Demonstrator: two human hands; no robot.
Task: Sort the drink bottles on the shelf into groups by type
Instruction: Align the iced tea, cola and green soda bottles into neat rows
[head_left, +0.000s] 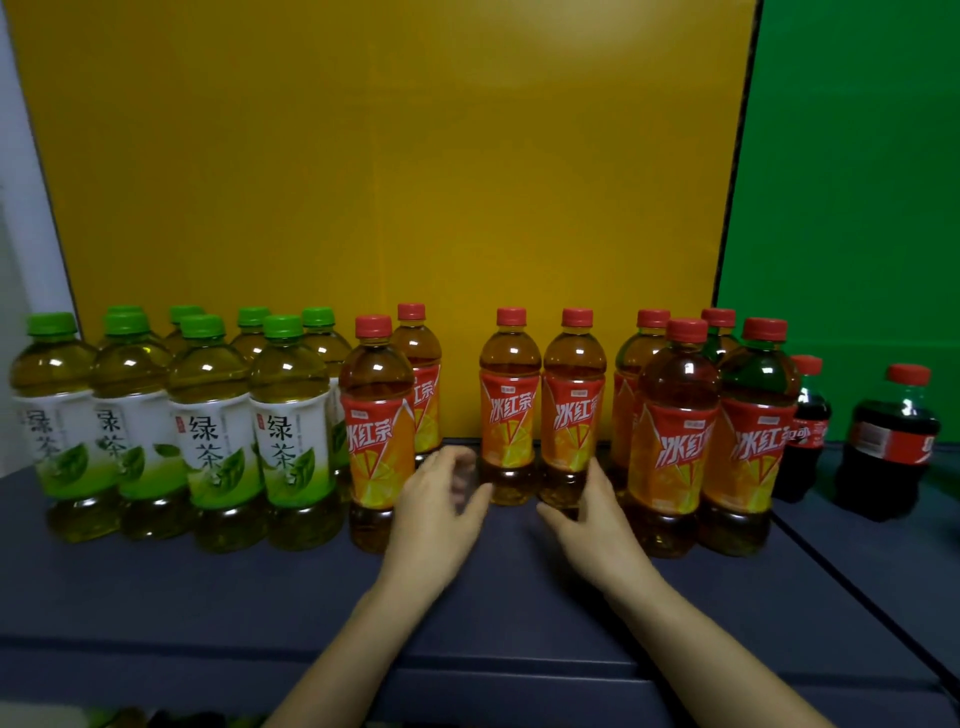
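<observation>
Now both forearms stretch forward over the shelf (208, 597). The left hand (441, 499), blurred, hangs loosely curled, empty; the right hand (589, 512) is spread at the base of an iced red tea bottle (573, 415) at twelve o'clock. Green tea bottles (208, 415) stand at ten o'clock.

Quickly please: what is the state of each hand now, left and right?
Left hand: open, blurred, holding nothing.
Right hand: at the base of an iced tea bottle; grip cannot be told.
</observation>
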